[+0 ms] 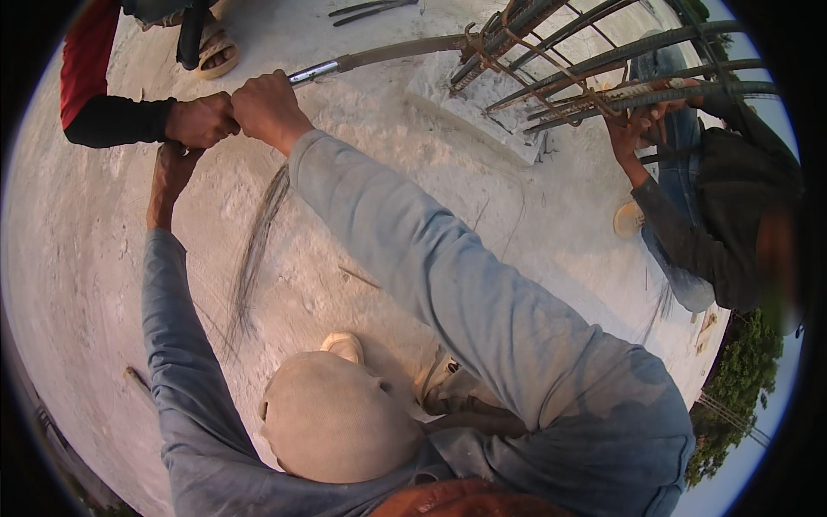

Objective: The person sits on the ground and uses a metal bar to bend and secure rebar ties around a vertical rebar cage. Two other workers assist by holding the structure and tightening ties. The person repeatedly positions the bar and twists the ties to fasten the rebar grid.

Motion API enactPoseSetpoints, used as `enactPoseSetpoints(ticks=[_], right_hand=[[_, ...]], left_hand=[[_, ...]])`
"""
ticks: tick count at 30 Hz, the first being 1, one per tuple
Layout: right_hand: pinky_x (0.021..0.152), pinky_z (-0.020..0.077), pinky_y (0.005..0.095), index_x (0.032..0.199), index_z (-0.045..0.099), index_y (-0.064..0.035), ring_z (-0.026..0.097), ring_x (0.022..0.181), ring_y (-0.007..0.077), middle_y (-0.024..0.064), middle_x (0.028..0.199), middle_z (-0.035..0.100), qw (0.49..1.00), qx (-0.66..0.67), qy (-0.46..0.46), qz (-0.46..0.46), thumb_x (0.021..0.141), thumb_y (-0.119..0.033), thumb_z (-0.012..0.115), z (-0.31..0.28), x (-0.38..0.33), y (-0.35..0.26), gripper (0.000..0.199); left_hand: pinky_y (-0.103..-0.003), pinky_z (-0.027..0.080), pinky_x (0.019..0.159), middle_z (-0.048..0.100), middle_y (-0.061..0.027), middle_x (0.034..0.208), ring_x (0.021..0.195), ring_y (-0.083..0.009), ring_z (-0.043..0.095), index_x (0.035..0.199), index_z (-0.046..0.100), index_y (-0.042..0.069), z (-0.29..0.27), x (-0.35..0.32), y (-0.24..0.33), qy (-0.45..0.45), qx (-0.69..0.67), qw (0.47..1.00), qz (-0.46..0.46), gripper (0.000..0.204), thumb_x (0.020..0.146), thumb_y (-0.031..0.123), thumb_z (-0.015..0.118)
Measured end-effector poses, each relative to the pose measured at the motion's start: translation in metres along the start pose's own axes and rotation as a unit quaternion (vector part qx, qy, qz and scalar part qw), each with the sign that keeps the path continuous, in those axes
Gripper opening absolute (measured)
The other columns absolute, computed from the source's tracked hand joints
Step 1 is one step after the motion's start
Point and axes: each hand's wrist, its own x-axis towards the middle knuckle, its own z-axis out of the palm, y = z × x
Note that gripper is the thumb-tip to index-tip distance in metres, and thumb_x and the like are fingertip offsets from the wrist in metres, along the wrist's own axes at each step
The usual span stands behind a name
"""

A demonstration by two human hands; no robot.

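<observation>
A long metal bar (379,58), dark with a bright silver stretch, runs from an upright rebar cage (517,52) toward the upper left. My right hand (269,108) is wrapped around it just past the silver part. Against my right fist, a co-worker's hand (202,121) is closed in line with the bar. My left hand (172,179) is closed just below that hand, at the bar's near end; the fists hide the bar there. The bar's far end meets the cage, where rusty tie loops (495,52) ring the rods.
A bundle of thin wire (258,250) lies on the concrete floor (345,215) under my arms. At the right, another person (732,189) crouches with hands at the cage rods. Short dark rods (370,10) lie at the top. A sandaled foot (217,52) stands at the upper left.
</observation>
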Motion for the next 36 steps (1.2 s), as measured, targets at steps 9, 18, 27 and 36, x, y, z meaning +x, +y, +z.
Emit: enactPoseSetpoints(ticks=[9,18,27,36], right_hand=[[0.076,0.0576,0.0449,0.089,0.079,-0.0126,0.077,0.089,0.0290,0.0105,0.087,0.078,0.999,-0.039,-0.006,-0.025,0.087,-0.020,0.071,-0.016,0.019,0.026,0.012],[0.078,0.0604,0.0436,0.093,0.081,-0.0114,0.078,0.090,0.0320,0.0141,0.094,0.079,0.994,-0.087,-0.038,0.063,0.093,-0.017,0.064,-0.047,0.049,0.044,0.019],[0.074,0.0605,0.0446,0.094,0.080,-0.0094,0.078,0.087,0.0309,0.0141,0.095,0.079,0.995,-0.065,-0.009,0.070,0.093,-0.015,0.064,-0.056,0.056,0.027,0.018],[0.074,0.0603,0.0463,0.096,0.080,-0.0069,0.077,0.087,0.0355,0.0180,0.095,0.078,0.997,0.006,-0.049,0.052,0.086,-0.013,0.065,-0.072,0.039,-0.003,0.018]], left_hand=[[-0.044,0.053,0.090,0.075,-0.0226,0.113,0.107,-0.0360,0.071,0.114,0.070,-0.005,-0.006,0.040,-0.019,0.056,-0.025,0.992,0.112,0.030,0.095,0.017,0.074],[-0.047,0.050,0.101,0.070,-0.0256,0.126,0.120,-0.0398,0.065,0.126,0.065,-0.003,-0.009,0.135,-0.063,0.217,0.062,0.949,0.220,0.035,0.097,0.017,0.071],[-0.044,0.048,0.102,0.070,-0.0243,0.120,0.117,-0.0387,0.065,0.123,0.065,-0.006,-0.061,0.137,-0.060,0.159,0.023,0.974,0.162,0.033,0.098,0.016,0.070],[-0.044,0.048,0.101,0.071,-0.0238,0.119,0.115,-0.0383,0.066,0.122,0.066,-0.006,-0.099,0.082,-0.052,0.143,0.041,0.978,0.149,0.032,0.098,0.016,0.070]])
